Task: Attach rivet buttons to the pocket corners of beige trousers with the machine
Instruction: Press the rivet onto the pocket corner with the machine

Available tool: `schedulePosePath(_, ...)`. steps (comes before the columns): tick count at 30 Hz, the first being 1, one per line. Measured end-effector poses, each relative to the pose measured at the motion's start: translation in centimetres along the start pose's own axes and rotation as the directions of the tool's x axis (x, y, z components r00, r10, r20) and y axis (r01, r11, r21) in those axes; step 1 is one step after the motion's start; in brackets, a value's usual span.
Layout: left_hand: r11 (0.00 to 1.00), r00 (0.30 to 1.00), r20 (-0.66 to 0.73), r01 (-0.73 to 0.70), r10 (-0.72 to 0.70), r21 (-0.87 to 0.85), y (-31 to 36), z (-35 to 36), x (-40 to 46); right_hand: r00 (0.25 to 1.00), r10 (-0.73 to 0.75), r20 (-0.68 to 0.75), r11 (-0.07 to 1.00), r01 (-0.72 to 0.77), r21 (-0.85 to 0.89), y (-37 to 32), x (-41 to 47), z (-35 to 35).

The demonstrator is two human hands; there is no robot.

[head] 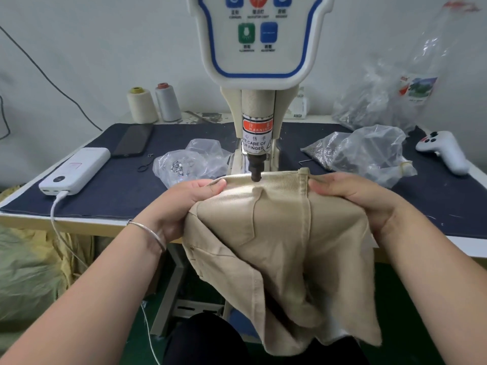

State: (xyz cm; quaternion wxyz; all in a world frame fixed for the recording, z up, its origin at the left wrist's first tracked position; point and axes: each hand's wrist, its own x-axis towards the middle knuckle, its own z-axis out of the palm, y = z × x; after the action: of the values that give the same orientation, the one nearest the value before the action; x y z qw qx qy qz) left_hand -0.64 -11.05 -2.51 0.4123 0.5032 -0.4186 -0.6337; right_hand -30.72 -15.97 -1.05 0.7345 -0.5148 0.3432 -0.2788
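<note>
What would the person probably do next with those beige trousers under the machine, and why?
Probably a small nudge of the beige trousers to centre the pocket corner under the machine's punch, then firing it. The left hand and right hand each hold the cloth taut on either side, and the punch tip sits right at the top edge of the fabric.

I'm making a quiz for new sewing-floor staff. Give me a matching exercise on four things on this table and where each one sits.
Things:
1. power bank
2. white controller
3. thread cones
4. beige trousers

Places:
A. right edge of the dark mat
B. under the machine's punch, held by both hands
C. left front of the mat, cable plugged in
D. back left, by the wall

Pairs: 1-C, 2-A, 3-D, 4-B
</note>
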Motion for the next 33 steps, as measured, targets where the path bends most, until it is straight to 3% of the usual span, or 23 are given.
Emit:
schedulePosePath(3, 0.999, 0.999, -0.035, 0.000, 0.001, 0.037, 0.6, 0.7, 0.2, 0.988, 0.046, -0.147, 0.988, -0.067, -0.141, -1.4, 0.1, 0.1)
schedulePosePath(7, 0.998, 0.997, -0.068, -0.023, 0.027, 0.054, 0.5, 1.2, 0.2, 0.969, 0.165, -0.183, 0.967, -0.195, -0.166, -1.2, 0.7, 1.1)
schedulePosePath(12, 0.997, 0.999, -0.041, -0.032, 0.036, 0.076, -0.2, 1.3, -0.2, 0.973, 0.043, -0.226, 0.999, -0.035, 0.042, -0.4, 1.9, 2.1)
schedulePosePath(15, 0.997, 0.999, -0.019, -0.025, 0.027, 0.067, 0.0, 1.1, -0.1, 0.969, 0.005, -0.246, 0.997, 0.014, 0.074, -0.2, 2.5, 3.3)
schedulePosePath(19, 0.998, 0.999, -0.038, 0.000, 0.002, 0.067, 0.0, 1.1, 0.1, 0.928, -0.013, -0.371, 0.999, 0.024, 0.025, 0.2, 3.5, 4.4)
schedulePosePath(22, 0.996, 0.995, -0.098, -0.010, 0.019, 0.089, -0.4, 1.3, 0.2, 0.884, -0.079, -0.460, 0.991, 0.020, -0.131, 1.1, 3.8, 4.8)
schedulePosePath(26, 0.984, 0.984, -0.152, -0.070, 0.095, 0.163, -1.5, 1.4, 0.3, 0.856, -0.146, -0.496, 0.973, 0.034, -0.228, 2.2, 3.6, 4.8)
schedulePosePath(33, 0.952, 0.973, -0.148, -0.130, 0.176, 0.277, -2.0, 1.5, 0.0, 0.832, -0.197, -0.518, 0.968, 0.081, -0.237, 2.9, 3.1, 4.8)
